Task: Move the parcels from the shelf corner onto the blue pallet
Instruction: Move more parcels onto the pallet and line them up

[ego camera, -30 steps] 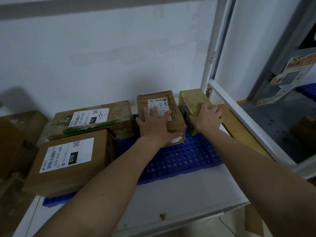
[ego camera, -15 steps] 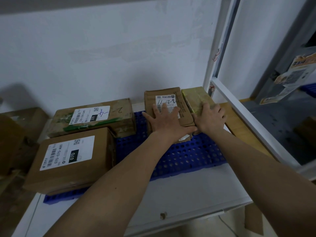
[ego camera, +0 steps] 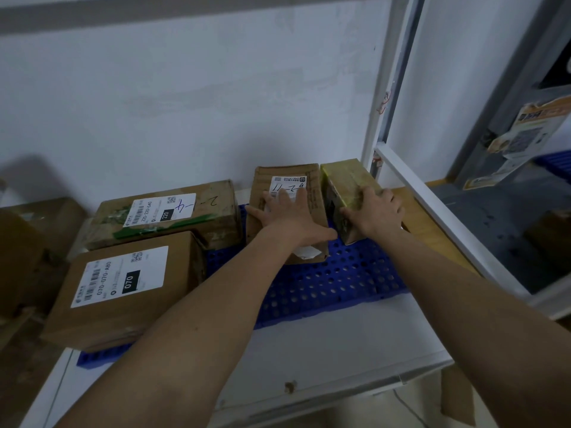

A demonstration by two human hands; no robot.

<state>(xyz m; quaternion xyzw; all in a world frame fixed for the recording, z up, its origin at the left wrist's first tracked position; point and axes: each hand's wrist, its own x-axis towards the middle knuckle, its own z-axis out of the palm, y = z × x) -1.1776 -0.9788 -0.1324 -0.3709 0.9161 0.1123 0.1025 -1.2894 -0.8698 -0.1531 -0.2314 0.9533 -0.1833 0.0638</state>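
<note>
A pale painted wall [ego camera: 185, 103] backs a white shelf [ego camera: 324, 341], with a white metal post [ego camera: 381, 97] at its right corner. On the shelf lies a blue pallet [ego camera: 333, 282] of hard plastic pierced with round holes. Two cardboard boxes with printed labels fill its left end: a big plain one [ego camera: 123, 288] in front and a long one with green tape [ego camera: 167, 214] behind. The left hand [ego camera: 287, 214] lies flat, fingers spread, on a small brown parcel [ego camera: 287, 193] resting on the pallet near the wall. Just beside it the right hand [ego camera: 374, 211] curls its fingers over a glossy yellow-green parcel [ego camera: 346, 186], close to the post.
</note>
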